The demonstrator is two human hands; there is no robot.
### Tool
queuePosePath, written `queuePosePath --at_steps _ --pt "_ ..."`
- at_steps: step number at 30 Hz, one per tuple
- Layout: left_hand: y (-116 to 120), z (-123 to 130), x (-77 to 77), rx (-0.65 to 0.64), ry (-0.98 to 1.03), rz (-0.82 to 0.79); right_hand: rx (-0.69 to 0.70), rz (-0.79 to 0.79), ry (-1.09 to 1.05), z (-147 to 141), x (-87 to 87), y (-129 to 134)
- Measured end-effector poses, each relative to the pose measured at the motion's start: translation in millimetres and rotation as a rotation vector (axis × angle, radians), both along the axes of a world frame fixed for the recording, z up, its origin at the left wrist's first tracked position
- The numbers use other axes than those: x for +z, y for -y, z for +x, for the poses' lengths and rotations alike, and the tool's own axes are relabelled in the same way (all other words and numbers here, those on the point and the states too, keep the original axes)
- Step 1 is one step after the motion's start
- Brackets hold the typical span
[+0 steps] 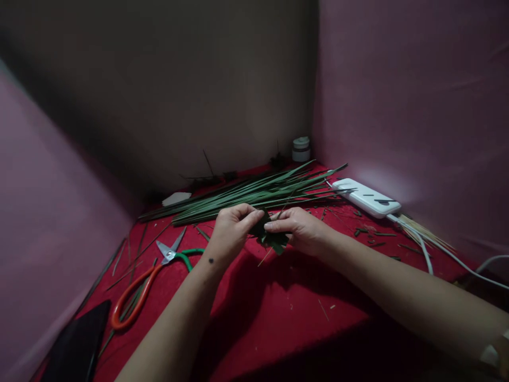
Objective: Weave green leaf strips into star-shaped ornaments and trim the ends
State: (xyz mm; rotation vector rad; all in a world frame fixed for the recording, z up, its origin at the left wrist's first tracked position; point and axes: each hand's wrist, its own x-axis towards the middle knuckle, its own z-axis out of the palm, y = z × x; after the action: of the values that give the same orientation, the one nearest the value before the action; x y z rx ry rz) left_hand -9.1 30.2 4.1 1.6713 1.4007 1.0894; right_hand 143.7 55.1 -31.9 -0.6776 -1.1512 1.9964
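Left hand (233,228) and right hand (304,229) raised over red surface (294,302), forearms angled inward, fingertips close together. Fingers of both hands pinch dark green folded leaf piece (281,245); piece sits between fingertips, part hanging below them. Long green leaf strips (238,196) lie just beyond fingers. Scissors (169,257), blades parted, left of fingers. White lidded jar (301,150) far beyond fingers, slightly right; contents hidden.
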Motion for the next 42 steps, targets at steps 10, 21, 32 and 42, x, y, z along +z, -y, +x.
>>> queuePosePath --at_steps 10,21,32,42 --pt "32 -50 16.2 0.196 -0.079 0.155 -0.102 -0.043 -0.099 -29 5.9 4" --pt "30 -58 -8.7 0.229 -0.223 0.252 -0.137 -0.161 -0.203 -55 10.8 9" --pt "37 -34 -13.5 0.277 -0.420 0.449 -0.150 -0.135 -0.178 -45 3.6 5" --pt "35 -20 1.3 0.261 -0.342 0.243 -0.191 -0.243 -0.192 -20 2.4 0"
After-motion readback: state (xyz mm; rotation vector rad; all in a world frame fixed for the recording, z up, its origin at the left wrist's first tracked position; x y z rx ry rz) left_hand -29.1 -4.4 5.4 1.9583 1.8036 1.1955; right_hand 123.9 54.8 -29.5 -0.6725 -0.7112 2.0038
